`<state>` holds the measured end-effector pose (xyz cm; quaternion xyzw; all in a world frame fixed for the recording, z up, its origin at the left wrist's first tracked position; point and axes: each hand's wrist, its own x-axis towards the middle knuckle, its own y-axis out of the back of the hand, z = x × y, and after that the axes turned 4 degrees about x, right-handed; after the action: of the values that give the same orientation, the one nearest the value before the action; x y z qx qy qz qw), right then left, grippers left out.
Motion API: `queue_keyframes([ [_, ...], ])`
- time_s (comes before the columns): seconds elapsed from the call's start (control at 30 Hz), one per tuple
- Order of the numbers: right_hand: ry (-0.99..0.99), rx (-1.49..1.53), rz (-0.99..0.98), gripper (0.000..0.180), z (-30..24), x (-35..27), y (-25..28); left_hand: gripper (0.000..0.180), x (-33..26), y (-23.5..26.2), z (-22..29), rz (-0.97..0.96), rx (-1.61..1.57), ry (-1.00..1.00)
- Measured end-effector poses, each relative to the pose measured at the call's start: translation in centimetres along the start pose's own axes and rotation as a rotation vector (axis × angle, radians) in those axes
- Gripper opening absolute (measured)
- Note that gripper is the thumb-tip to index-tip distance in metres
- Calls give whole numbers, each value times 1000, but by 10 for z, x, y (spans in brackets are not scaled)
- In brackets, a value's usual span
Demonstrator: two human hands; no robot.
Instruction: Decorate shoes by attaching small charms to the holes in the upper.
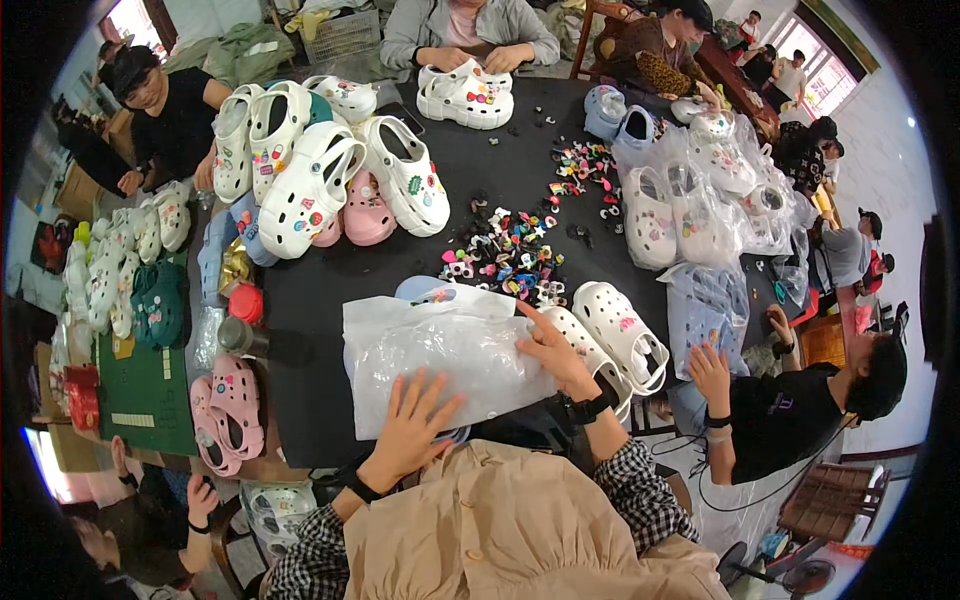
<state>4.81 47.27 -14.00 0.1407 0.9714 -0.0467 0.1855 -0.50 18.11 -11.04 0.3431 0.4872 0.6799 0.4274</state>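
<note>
A whitish, partly see-through plastic bag [450, 350] lies flat before me on the black table [320, 400]. Light blue edges [425, 287] show beyond its far side; what they belong to is mostly covered. My left hand [410, 428] rests on the bag's near edge, fingers spread. At the bag's right side, my right hand [558, 350] touches it with the index finger stretched out and the thumb apart. Just beyond my right hand stands a pair of white clogs [612, 330] with small pink charms. A heap of colourful shoe charms [515, 250] lies past the bag.
White clogs with charms [310, 190] cluster at the far left, around a pink clog [368, 208]. Pink clogs [228, 410] stand at the near left beside a grey-lidded jar [240, 337]. Bagged clogs [690, 200] pile up at the right. Co-workers sit around the table.
</note>
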Motion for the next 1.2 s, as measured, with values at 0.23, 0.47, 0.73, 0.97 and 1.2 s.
queue_keyframes([
  [0.23, 88, 3, -138, 41, -12, -10, -4, 76, 11, 15, 8, -57, 82, -47],
  [0.47, 60, 36, -73, 47, -18, -19, -12, 69, 21, -4, 14, -8, 127, -4],
  [0.73, 683, -1189, -231, 78, -59, -78, -48, 60, 22, 16, 21, 38, 109, 64],
  [0.97, 770, -1134, -223, 49, -24, -62, -23, 58, -6, 43, -3, -120, 202, 21],
  [1.2, 618, -771, -343, 47, -20, -57, 18, 50, -44, 71, -44, -93, -146, 62],
])
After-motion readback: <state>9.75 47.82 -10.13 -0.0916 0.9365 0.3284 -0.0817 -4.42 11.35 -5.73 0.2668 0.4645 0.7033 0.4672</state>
